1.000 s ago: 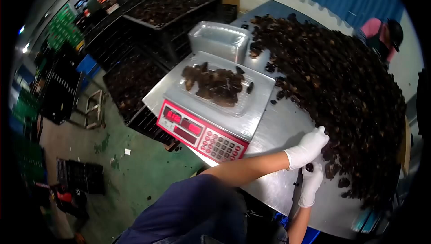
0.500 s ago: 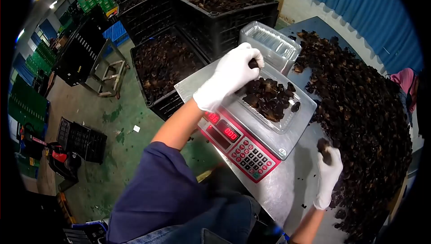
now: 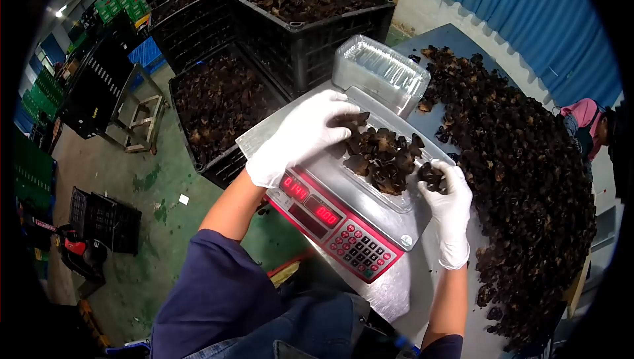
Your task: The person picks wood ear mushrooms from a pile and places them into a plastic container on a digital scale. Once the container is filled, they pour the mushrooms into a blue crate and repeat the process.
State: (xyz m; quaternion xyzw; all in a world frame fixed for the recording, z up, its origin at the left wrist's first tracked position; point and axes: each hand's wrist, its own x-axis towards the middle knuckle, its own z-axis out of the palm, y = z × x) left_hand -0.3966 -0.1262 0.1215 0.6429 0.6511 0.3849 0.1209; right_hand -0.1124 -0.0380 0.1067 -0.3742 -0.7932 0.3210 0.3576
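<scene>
A clear plastic tray (image 3: pixel 397 123) sits on the metal plate of a red digital scale (image 3: pixel 356 248), with dark wood ear mushrooms (image 3: pixel 383 161) heaped inside. My left hand (image 3: pixel 309 130), in a white glove, is over the tray's left end, fingers curled around a wood ear mushroom (image 3: pixel 351 120). At the opposite end, my gloved right hand (image 3: pixel 451 199) pinches another dark piece (image 3: pixel 431 175) by the tray's rim. Red digits on the scale read about 0.144 and 0.00.
A large mushroom pile (image 3: pixel 528 181) covers the table's right side. Stacked clear trays (image 3: pixel 382 72) stand behind the scale. Black crates (image 3: pixel 310 55) of mushrooms stand beyond the table, with another filled crate (image 3: pixel 221 111) to the left. A person in pink (image 3: pixel 581 113) is at the far right.
My right hand has come up from the table to the tray's right end with its piece. My left hand has lowered toward the mushrooms. The scale's left readout has changed.
</scene>
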